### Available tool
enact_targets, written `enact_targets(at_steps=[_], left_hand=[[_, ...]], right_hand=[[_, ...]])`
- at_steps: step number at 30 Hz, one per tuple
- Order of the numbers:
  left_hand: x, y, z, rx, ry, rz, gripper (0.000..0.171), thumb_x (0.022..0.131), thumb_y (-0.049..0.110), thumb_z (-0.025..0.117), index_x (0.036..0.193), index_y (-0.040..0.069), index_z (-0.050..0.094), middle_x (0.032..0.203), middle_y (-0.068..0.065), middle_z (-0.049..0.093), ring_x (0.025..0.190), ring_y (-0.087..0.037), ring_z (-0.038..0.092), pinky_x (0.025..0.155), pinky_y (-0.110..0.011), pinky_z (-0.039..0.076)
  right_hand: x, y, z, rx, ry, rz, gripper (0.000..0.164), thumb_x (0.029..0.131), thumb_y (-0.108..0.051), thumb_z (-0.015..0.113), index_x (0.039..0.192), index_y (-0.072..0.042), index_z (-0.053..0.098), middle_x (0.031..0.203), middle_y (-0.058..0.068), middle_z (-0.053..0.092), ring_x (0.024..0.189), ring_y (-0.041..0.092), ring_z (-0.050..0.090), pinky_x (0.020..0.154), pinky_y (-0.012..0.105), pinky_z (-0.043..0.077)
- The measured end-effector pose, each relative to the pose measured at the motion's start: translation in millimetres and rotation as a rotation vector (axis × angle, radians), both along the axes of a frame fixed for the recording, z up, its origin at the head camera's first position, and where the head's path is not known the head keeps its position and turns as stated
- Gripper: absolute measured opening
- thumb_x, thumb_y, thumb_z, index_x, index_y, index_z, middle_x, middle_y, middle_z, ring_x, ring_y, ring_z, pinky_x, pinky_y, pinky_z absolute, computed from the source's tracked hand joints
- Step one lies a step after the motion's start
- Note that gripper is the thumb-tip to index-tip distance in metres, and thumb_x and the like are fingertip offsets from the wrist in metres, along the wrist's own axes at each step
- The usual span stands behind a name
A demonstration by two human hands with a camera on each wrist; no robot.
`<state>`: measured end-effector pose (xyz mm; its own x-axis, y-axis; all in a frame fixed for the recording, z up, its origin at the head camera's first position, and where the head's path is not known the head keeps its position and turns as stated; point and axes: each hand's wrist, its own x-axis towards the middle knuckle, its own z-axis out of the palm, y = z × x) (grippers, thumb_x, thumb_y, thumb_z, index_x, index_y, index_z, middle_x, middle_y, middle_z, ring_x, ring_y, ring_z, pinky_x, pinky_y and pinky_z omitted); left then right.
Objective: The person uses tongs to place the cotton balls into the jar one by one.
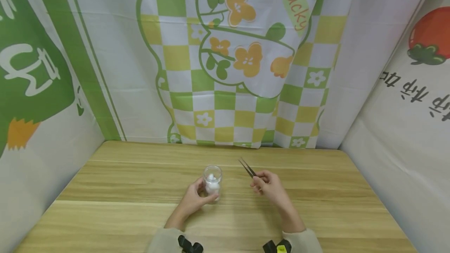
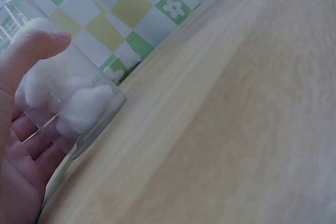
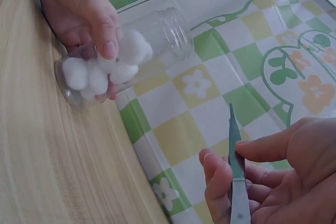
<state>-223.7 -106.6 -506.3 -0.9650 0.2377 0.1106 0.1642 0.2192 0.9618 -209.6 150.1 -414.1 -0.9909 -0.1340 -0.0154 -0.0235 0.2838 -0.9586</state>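
A clear open-topped jar [image 1: 213,175] stands on the wooden table, with several white cotton balls [image 3: 97,74] piled in its lower part. My left hand [image 1: 195,198] holds the jar low down, its thumb across the near side and the fingers round behind, as the left wrist view also shows with the jar [image 2: 84,69]. To the right, my right hand [image 1: 270,186] pinches a pair of metal tweezers [image 1: 248,168] between thumb and fingers. In the head view the two tips point up and left, slightly apart, with nothing between them. The tweezers are apart from the jar.
The wooden table [image 1: 140,218] reaches back to a hanging curtain [image 1: 225,100] with a green and yellow check. Printed cloth walls [image 1: 397,136] close in the left and right sides. Black wrist devices [image 1: 190,244] sit at both sleeves.
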Motion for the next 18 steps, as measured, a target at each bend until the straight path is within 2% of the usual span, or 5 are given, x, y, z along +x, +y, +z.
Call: enact_targets(at_steps=[6,11,15,18], left_hand=[[-0.1,0.4,0.6,-0.005,-0.005,0.004,0.066,0.081,0.016,0.076,0.137,-0.002,0.046,0.129,-0.021,0.061,0.122,-0.033,0.057,0.105,-0.027,0.046],[-0.2,0.8,0.5,-0.009,-0.002,0.011,0.065,0.081,0.016,0.077,0.136,-0.002,0.047,0.128,-0.021,0.062,0.122,-0.033,0.058,0.105,-0.027,0.047],[-0.2,0.7,0.3,-0.009,0.001,0.011,0.065,0.081,0.016,0.076,0.136,-0.003,0.047,0.128,-0.022,0.062,0.122,-0.034,0.058,0.103,-0.023,0.047],[-0.2,0.8,0.1,-0.008,0.003,0.012,0.064,0.081,0.016,0.076,0.135,-0.003,0.047,0.128,-0.022,0.062,0.121,-0.034,0.058,0.103,-0.022,0.047]], right_hand=[[-3.6,-2.6,-5.4,-0.027,-0.014,-0.094,0.018,0.092,0.005,0.055,0.105,0.018,0.056,0.076,0.012,0.063,0.062,0.008,0.055,0.052,0.016,0.050],[-3.3,-2.7,-7.0,-0.011,-0.022,-0.122,0.020,0.090,0.005,0.056,0.105,0.018,0.059,0.077,0.015,0.062,0.063,0.011,0.056,0.054,0.018,0.053],[-2.8,-1.3,-9.3,0.046,-0.016,-0.147,0.019,0.088,0.002,0.060,0.102,0.015,0.062,0.079,0.017,0.065,0.066,0.016,0.062,0.059,0.023,0.055],[-3.7,0.4,-12.0,0.097,-0.018,-0.165,0.020,0.088,-0.002,0.062,0.102,0.013,0.064,0.080,0.016,0.066,0.069,0.020,0.066,0.060,0.023,0.052]])
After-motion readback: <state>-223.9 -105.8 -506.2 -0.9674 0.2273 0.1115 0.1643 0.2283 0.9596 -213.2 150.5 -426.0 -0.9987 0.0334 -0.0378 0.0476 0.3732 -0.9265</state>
